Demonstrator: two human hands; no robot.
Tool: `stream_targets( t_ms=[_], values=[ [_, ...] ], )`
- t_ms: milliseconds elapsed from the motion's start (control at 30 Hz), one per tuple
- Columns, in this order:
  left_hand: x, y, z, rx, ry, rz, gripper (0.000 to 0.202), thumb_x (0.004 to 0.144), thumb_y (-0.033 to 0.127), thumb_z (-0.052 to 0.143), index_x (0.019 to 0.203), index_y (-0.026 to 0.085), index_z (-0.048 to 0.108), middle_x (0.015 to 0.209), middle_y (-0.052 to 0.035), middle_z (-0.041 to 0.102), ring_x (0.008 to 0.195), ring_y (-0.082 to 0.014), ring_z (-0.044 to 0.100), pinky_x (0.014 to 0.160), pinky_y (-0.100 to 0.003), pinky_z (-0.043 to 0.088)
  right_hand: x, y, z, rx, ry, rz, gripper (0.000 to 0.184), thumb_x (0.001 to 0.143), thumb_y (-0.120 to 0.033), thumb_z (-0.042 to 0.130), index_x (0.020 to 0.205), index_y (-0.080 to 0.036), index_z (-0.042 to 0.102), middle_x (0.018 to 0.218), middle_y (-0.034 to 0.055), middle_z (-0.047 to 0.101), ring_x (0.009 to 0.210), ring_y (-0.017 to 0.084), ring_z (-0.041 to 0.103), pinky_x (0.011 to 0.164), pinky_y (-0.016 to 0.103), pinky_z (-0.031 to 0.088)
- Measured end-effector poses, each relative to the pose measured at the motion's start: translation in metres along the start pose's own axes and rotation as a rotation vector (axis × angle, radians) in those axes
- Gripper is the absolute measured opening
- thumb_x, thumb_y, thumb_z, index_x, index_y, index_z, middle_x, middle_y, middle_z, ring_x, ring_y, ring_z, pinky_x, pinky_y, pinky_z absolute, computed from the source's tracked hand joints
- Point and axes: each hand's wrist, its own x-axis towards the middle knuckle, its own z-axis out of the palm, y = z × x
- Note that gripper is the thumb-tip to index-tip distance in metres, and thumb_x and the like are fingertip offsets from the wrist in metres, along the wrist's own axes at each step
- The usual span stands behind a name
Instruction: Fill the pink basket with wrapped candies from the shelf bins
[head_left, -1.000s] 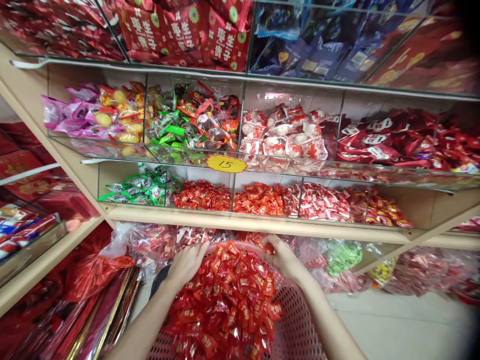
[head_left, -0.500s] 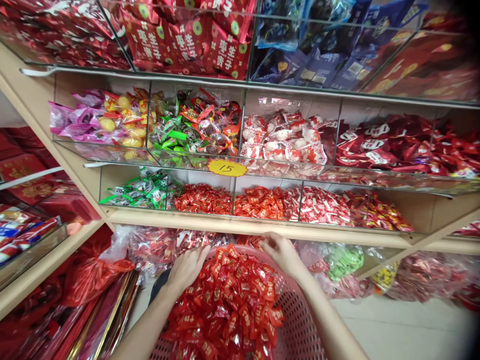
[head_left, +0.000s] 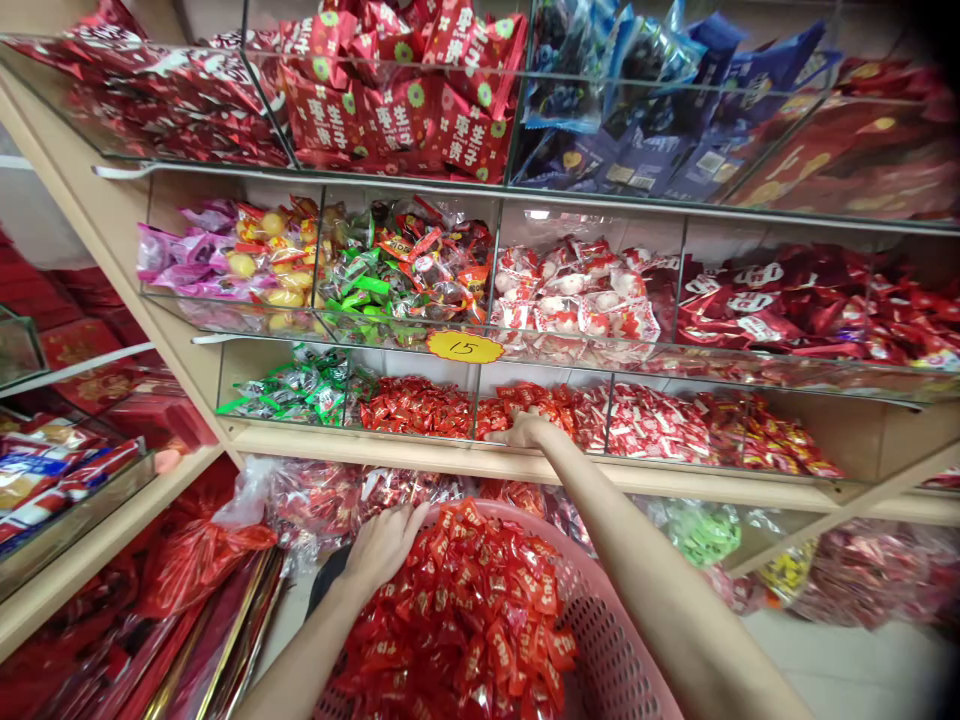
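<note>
Pink basket [head_left: 634, 640] with a perforated wall, in front of the person before me; it serves as the centre of the dial, twelve o'clock pointing to the shelves. Red-wrapped sweets [head_left: 465, 610] lie heaped inside it, filling the nine-o'clock side and reaching the far rim at twelve; toward three o'clock the wall shows bare. Left hand [head_left: 385, 545]: between ten and eleven o'clock, grasping the rim with bent fingers, back of the hand upward. Right hand [head_left: 523, 430]: just past twelve o'clock, beyond the far rim and apart from the basket, its fingers at the front of a low shelf compartment of orange-red sweets [head_left: 557, 402]; whether they pinch anything or merely rest there, I cannot tell. In the same row, small red sweets [head_left: 416, 405] occupy the neighbouring compartment toward half past eleven, green-wrapped sweets [head_left: 296, 385] lie at eleven, red-and-white sweets [head_left: 660, 420] at one, and red-and-yellow sweets [head_left: 791, 440] at two. A yellow price tag [head_left: 466, 346], marked 15, hangs above the row at twelve o'clock. A red plastic bag [head_left: 202, 560] lies between nine and ten o'clock, below the shelves and well apart from the basket.
</note>
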Motion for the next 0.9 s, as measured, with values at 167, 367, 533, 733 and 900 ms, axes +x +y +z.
stream_targets(
  t_ms=[167,367,533,733,900],
  values=[
    [0.001,0.0,0.001,0.016,-0.012,-0.001,0.056,0.086,0.049,0.012,0.091,0.02,0.059,0.093,-0.0076,0.065,0.088,-0.0205,0.059,0.075,-0.028,0.038,0.008,-0.008,0.0,0.021,-0.041,0.016,0.069,0.053,-0.05,0.068,0.112,-0.017,0.052,0.127,0.0203,0.036,0.109,0.039,0.04,0.078,0.049,0.038],
    [0.002,-0.004,0.006,0.017,0.009,0.033,0.058,0.086,0.051,0.01,0.089,0.02,0.059,0.092,-0.0076,0.064,0.088,-0.0197,0.059,0.074,-0.027,0.038,0.016,-0.007,0.009,0.081,0.03,0.009,0.058,0.053,-0.036,0.072,0.105,-0.015,0.056,0.123,0.0206,0.039,0.109,0.037,0.041,0.079,0.045,0.039],
    [0.002,-0.004,0.008,0.036,0.025,0.036,0.059,0.085,0.053,0.008,0.089,0.021,0.058,0.091,-0.0074,0.065,0.085,-0.0208,0.06,0.073,-0.029,0.039,0.019,0.004,0.02,0.223,0.11,-0.064,0.035,0.058,-0.024,0.066,0.092,-0.018,0.06,0.107,0.0137,0.053,0.088,0.024,0.055,0.071,0.033,0.042],
    [0.001,-0.005,0.009,0.031,0.016,0.028,0.059,0.085,0.053,0.009,0.088,0.02,0.058,0.092,-0.008,0.064,0.087,-0.0209,0.059,0.073,-0.028,0.038,0.022,0.016,0.028,0.47,0.256,-0.107,0.021,0.061,-0.029,0.06,0.078,-0.017,0.06,0.073,0.0046,0.06,0.067,0.016,0.055,0.058,0.025,0.039],
    [0.002,-0.007,0.011,0.001,0.026,0.045,0.058,0.085,0.053,0.01,0.085,0.02,0.057,0.089,-0.0077,0.065,0.086,-0.0209,0.06,0.071,-0.028,0.039,0.023,0.018,0.028,0.732,0.293,-0.083,0.019,0.065,-0.029,0.057,0.076,-0.014,0.058,0.049,-0.0032,0.049,0.043,0.008,0.044,0.042,0.019,0.033]
  ],
)
